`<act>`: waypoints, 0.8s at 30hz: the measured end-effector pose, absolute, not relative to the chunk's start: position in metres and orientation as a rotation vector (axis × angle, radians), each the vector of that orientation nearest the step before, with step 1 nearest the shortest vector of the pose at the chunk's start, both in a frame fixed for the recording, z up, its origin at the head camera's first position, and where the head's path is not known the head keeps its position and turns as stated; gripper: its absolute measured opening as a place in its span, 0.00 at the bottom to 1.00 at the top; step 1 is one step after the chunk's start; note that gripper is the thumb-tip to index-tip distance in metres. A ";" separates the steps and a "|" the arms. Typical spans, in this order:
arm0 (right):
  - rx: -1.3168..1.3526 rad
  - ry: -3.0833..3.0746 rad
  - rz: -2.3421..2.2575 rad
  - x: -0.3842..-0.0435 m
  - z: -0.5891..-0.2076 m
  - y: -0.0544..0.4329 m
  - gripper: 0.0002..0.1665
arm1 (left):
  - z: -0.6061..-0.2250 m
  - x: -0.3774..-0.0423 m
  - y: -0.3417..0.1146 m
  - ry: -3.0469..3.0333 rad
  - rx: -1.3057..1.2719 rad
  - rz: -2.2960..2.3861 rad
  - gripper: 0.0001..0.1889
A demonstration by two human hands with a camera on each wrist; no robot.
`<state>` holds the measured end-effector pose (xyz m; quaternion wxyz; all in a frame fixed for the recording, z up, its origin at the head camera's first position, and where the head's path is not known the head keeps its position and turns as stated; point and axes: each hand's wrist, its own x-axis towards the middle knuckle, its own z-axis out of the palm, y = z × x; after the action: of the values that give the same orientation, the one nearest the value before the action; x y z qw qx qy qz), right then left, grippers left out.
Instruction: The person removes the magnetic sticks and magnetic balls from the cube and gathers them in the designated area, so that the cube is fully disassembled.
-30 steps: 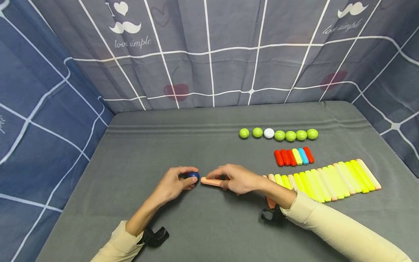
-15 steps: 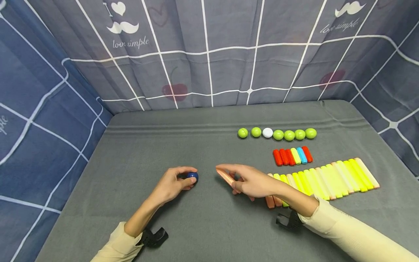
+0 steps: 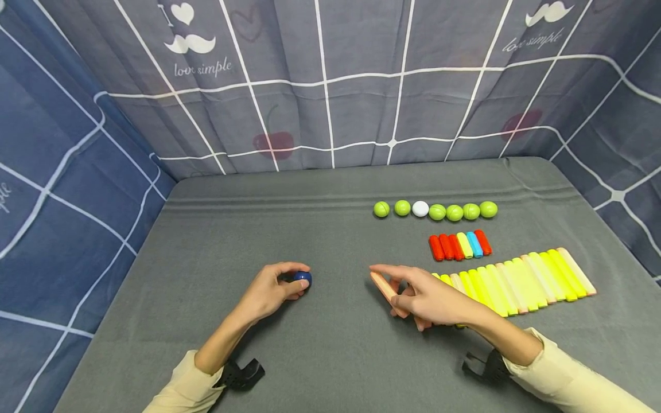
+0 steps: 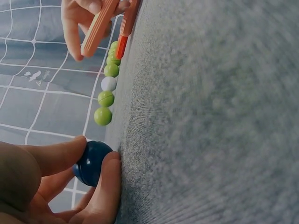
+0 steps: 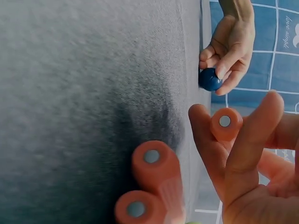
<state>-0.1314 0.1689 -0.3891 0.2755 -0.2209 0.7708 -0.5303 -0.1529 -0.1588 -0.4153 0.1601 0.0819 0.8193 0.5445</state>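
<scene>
In the head view my left hand (image 3: 268,291) rests low over the grey cloth and pinches a small blue ball (image 3: 303,278) between thumb and fingers. The left wrist view shows the same blue ball (image 4: 94,164) close up, just at the cloth. My right hand (image 3: 426,295) pinches an orange ribbed magnetic stick (image 3: 384,288), held tilted above the cloth and apart from the ball. Its end, with a round silvery magnet, faces the right wrist camera beside my thumb. Below it lie orange sticks (image 5: 156,163) of the row, partly hidden by my right hand in the head view.
To the right lies a long row of yellow and pale orange sticks (image 3: 516,285). Behind it is a group of short red, yellow and blue sticks (image 3: 459,245). Several green balls (image 3: 436,212) and one white ball (image 3: 420,209) line the back. A checked curtain (image 3: 310,86) encloses the table.
My right hand has drawn back to the right with the orange stick, away from the blue ball, and the stick has turned. The left hand keeps its hold and place.
</scene>
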 end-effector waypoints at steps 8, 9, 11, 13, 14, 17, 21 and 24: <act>-0.592 2.191 -1.431 -0.119 -0.394 0.181 0.32 | -0.416 -0.153 -0.159 2.331 0.226 1.562 0.16; -0.605 2.247 -1.407 -0.117 -0.395 0.182 0.31 | -0.416 -0.153 -0.159 2.329 0.224 1.564 0.16; -0.642 2.372 -1.357 -0.114 -0.396 0.185 0.31 | -0.416 -0.153 -0.160 2.325 0.224 1.566 0.17; -0.674 2.492 -1.318 -0.112 -0.397 0.186 0.31 | -0.416 -0.153 -0.160 2.323 0.227 1.565 0.17; -0.686 2.543 -1.298 -0.112 -0.397 0.187 0.31 | -0.416 -0.153 -0.161 2.322 0.228 1.565 0.17; -0.680 2.600 -1.279 -0.112 -0.399 0.189 0.31 | -0.416 -0.153 -0.161 2.319 0.230 1.569 0.17; -0.661 2.617 -1.230 -0.113 -0.402 0.190 0.30 | -0.416 -0.153 -0.161 2.319 0.222 1.572 0.17; -0.650 2.642 -1.174 -0.113 -0.403 0.190 0.29 | -0.416 -0.153 -0.160 2.319 0.220 1.576 0.17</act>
<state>-0.1130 0.1898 -0.4025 0.0889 -0.2185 0.8881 -0.3944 -0.1530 -0.1603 -0.4165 0.1638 0.0770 0.8135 0.5526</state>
